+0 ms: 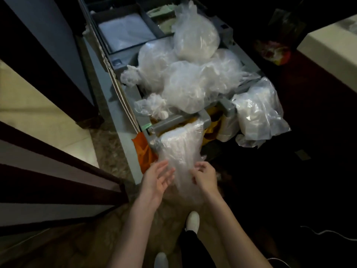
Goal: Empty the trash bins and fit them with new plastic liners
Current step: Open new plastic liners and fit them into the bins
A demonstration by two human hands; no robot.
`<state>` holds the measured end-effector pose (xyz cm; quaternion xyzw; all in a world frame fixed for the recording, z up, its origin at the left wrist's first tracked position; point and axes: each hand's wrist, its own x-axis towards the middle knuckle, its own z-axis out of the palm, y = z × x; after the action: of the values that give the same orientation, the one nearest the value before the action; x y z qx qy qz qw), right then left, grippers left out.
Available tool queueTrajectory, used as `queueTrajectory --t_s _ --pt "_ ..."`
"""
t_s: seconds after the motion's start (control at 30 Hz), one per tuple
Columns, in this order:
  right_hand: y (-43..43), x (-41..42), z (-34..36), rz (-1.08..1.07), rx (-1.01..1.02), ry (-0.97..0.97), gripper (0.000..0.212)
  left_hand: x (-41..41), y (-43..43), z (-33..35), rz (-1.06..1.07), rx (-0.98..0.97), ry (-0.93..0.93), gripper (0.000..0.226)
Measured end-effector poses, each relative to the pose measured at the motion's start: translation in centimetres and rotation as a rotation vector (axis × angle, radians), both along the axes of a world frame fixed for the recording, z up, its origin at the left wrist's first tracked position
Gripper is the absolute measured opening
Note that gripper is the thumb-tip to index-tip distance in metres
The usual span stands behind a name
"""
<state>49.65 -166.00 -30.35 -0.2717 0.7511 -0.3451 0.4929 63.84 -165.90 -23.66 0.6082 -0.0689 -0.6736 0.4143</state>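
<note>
The left hand [160, 179] spreads flat — right hand [205, 176] pinches liner [181, 144].

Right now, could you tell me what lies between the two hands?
The head view shows a clear plastic liner, hanging from the grey bar, between the left hand and right hand.

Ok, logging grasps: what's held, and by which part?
The right hand pinches the clear plastic liner low on its hanging side; the left hand rests open against it.
</note>
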Motion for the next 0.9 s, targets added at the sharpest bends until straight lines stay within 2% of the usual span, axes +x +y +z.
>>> queueTrajectory --t_s 0.07,0.2,0.37,0.53,0.67,0.83,0.9 --pt "0.3 -0.3 0.0 0.024 -0.012 -0.02 0.006 -0.6 -0.3 -0.3 0.001 0.012 0.002 0.03" --pt "1.8 -0.6 1.5 0.081 -0.048 -0.057 0.011 -1.2 0.3 0.6 -0.031 0.003 0.001 0.031" --pt "4.4 0.1 6.2 0.025 -0.185 -0.091 0.012 -0.2 3.1 3.8 -0.086 -0.09 0.025 0.025" --pt "9.7 1.9 12.4 -0.079 -0.364 -0.221 0.013 2.0 7.6 8.1 -0.182 -0.289 0.105 0.022" --pt "15.7 2.6 16.0 -0.17 -0.479 -0.173 0.011 2.6 12.3 11.2 -0.261 -0.419 0.124 0.018" --pt "22.7 1.2 18.3 -0.37 -0.5 -0.143 0.011 2.3 17.7 13.4 -0.327 -0.467 0.124 0.017" --pt "25.1 0.0 18.8 -0.445 -0.501 -0.133 0.01 2.0 19.3 14.0 -0.31 -0.455 0.19 0.017"
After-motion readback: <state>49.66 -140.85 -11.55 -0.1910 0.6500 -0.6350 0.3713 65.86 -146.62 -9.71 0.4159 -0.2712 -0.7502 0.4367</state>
